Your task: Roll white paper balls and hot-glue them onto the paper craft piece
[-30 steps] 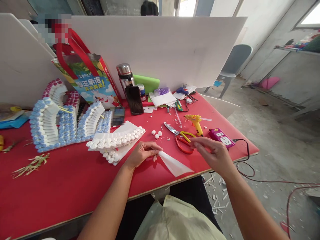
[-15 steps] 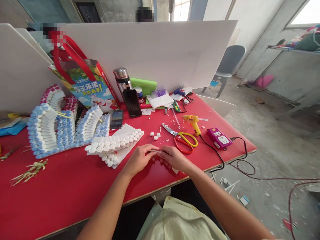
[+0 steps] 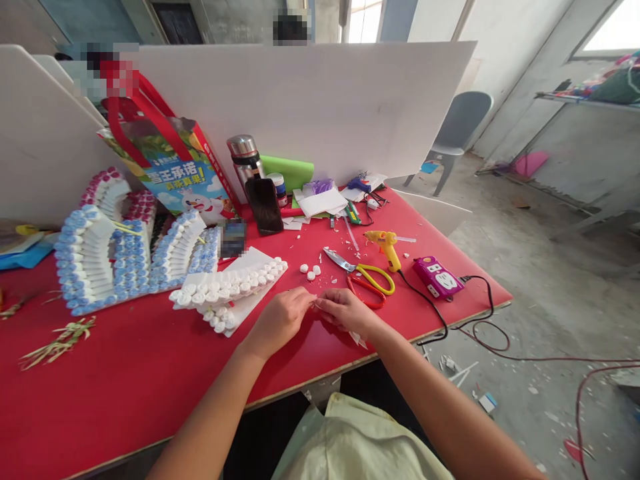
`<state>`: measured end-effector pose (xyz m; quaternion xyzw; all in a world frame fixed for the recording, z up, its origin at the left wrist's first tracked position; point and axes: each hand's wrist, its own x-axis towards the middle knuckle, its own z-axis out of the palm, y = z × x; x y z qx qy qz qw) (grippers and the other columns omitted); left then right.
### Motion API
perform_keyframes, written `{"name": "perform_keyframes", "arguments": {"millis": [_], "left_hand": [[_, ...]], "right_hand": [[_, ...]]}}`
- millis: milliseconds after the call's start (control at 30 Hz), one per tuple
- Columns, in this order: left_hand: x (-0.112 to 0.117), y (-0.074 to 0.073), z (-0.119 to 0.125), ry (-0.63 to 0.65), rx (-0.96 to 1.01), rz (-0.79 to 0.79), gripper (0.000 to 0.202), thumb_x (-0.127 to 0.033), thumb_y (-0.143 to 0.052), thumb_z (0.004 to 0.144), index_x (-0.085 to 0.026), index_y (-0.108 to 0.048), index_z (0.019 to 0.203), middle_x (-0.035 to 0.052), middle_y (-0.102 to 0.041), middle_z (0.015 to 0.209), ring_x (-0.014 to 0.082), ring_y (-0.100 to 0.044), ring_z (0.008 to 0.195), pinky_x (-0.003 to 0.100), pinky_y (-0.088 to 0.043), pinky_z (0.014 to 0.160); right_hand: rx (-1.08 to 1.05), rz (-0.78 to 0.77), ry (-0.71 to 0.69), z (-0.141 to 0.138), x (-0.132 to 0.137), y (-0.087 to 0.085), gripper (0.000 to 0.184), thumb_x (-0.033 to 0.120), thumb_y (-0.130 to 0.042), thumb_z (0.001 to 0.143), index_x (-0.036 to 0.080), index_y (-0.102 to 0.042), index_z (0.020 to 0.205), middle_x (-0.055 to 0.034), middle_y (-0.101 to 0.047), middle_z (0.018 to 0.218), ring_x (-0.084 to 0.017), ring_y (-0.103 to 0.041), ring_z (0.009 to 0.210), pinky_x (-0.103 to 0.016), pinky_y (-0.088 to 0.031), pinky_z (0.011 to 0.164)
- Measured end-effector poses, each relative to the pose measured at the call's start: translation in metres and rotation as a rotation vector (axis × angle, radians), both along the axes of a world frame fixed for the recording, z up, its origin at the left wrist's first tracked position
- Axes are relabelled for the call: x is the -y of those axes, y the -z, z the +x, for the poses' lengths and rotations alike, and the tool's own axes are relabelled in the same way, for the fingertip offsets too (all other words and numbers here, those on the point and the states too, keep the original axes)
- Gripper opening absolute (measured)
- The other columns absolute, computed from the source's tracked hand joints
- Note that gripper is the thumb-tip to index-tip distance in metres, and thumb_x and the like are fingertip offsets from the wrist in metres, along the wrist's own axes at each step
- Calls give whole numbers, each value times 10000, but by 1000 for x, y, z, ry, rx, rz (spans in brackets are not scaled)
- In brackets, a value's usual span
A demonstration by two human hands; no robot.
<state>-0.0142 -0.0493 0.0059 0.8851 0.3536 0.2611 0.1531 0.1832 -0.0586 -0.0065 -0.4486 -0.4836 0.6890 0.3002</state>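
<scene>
My left hand (image 3: 283, 318) and my right hand (image 3: 347, 312) meet fingertip to fingertip above the near part of the red table (image 3: 125, 373). Both pinch a thin white paper piece (image 3: 358, 338), most of it hidden under my right hand; only a corner shows near the wrist. Just left of my left hand lies a white card fan edged with white caps (image 3: 227, 288). Red and yellow scissors (image 3: 364, 279) lie right behind my right hand.
Three loose white caps (image 3: 310, 270), a yellow glue gun (image 3: 387, 245) and a purple power strip (image 3: 440, 277) with trailing cable lie on the right. Blue-capped fans (image 3: 115, 260), a red bag (image 3: 175, 167), a flask (image 3: 244, 159) and a phone (image 3: 264, 205) stand behind. A white board (image 3: 325, 107) backs the table.
My right hand came in from the right to join my left at the paper's tip. The long white paper triangle, spread out a second ago, is now mostly covered by my right hand.
</scene>
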Motion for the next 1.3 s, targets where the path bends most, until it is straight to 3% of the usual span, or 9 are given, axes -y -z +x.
{"name": "perform_keyframes", "arguments": {"millis": [333,467,567,667,733,800,933,1133,1300], "left_hand": [[-2,5,11,3,-286,465,263,-118,-396,992,-132,-649,1065,125,-689,919,237,-664,860,413,-551,813],[-1,12,19,-18,-205,471,259,-106,-444,971,-130,-659,1114,142,-709,956,257,-685,906,445,-551,876],[3,8,25,-78,-74,220,263,-132,-436,970,-151,-661,1104,145,-709,1001,261,-683,937,431,-547,867],[6,-4,24,-164,224,-263,282,-214,-496,951,-178,-600,1211,140,-688,1145,215,-683,919,339,-553,806],[6,-11,21,-227,372,-644,278,-331,-514,951,-172,-596,1163,102,-714,1015,142,-650,648,257,-508,587],[6,-15,16,-228,400,-949,325,-441,-448,969,-156,-605,981,63,-701,801,89,-529,435,209,-336,410],[9,-13,11,-149,378,-1173,356,-486,-455,952,-171,-532,805,17,-635,635,65,-419,356,196,-225,358],[11,-11,7,-129,193,-1057,299,-428,-422,964,-204,-462,770,-33,-567,583,78,-408,358,218,-282,400],[10,-23,5,-128,-174,-567,254,-290,-409,959,-216,-458,721,15,-594,649,171,-568,589,273,-319,544]], "right_hand": [[-181,-161,57,8,-5,-10,267,415,-649,816,203,-496,759,93,-411,475,-28,-188,375,-188,-99,365],[-229,-187,71,12,-6,-8,246,388,-656,790,205,-495,757,94,-402,453,-29,-160,367,-193,-75,362],[-223,-151,121,10,-4,-5,266,400,-664,782,209,-481,751,95,-406,453,-31,-173,365,-193,-93,363],[-176,-55,164,3,3,-3,272,421,-646,803,201,-498,742,94,-400,450,-36,-199,369,-197,-135,373],[-143,24,188,-1,9,-1,270,419,-625,824,193,-512,727,91,-389,457,-43,-227,388,-202,-170,396],[-112,118,202,-3,13,2,256,401,-599,849,181,-544,729,82,-391,485,-55,-268,427,-207,-215,432],[26,355,160,-4,18,9,221,323,-536,894,165,-599,752,29,-515,627,-95,-419,577,-221,-333,556],[299,529,117,-6,18,13,171,243,-508,874,178,-562,725,41,-496,645,-105,-422,605,-228,-325,597],[370,572,73,-10,17,12,156,217,-504,846,187,-525,694,49,-464,624,-103,-386,584,-236,-291,581]]}}
